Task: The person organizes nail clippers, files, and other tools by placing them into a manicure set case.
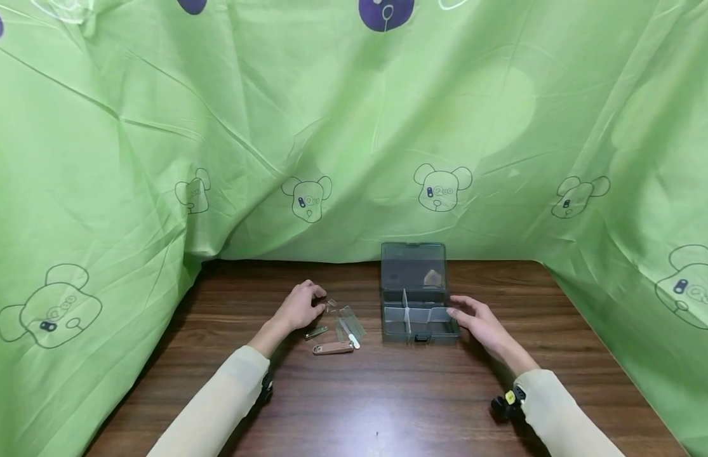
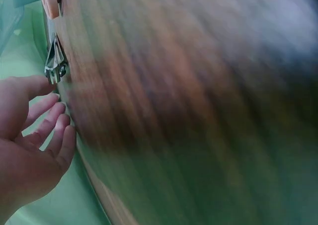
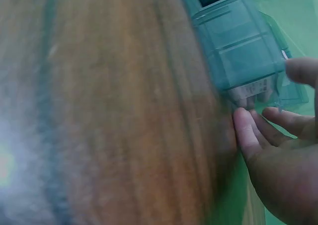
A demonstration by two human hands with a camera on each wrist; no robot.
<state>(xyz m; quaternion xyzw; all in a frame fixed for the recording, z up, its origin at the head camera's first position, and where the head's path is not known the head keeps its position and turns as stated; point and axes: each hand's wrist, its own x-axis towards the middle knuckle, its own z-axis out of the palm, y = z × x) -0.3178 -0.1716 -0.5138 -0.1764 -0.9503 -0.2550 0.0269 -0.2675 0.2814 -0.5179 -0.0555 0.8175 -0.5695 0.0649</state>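
My left hand (image 1: 298,309) is low over the table, fingers loosely bent, beside small clear pieces (image 1: 331,303). Just below that hand lies a small metal nail clipper (image 1: 316,332); the left wrist view shows a metal clipper (image 2: 55,63) close above the fingertips. A larger brownish-pink nail clipper (image 1: 333,348) lies nearer the front. Next to it are a thin white-handled tool (image 1: 352,339) and flat clear strips (image 1: 354,319). My right hand (image 1: 486,325) touches the right side of a translucent grey divided box (image 1: 421,330), thumb at its rim, fingers extended.
The box's raised lid (image 1: 407,263) leans back near the table's far edge. Pale dividers (image 1: 406,314) split the box into compartments. A green printed cloth (image 1: 354,127) hangs behind and along both sides of the brown wooden table (image 1: 376,400).
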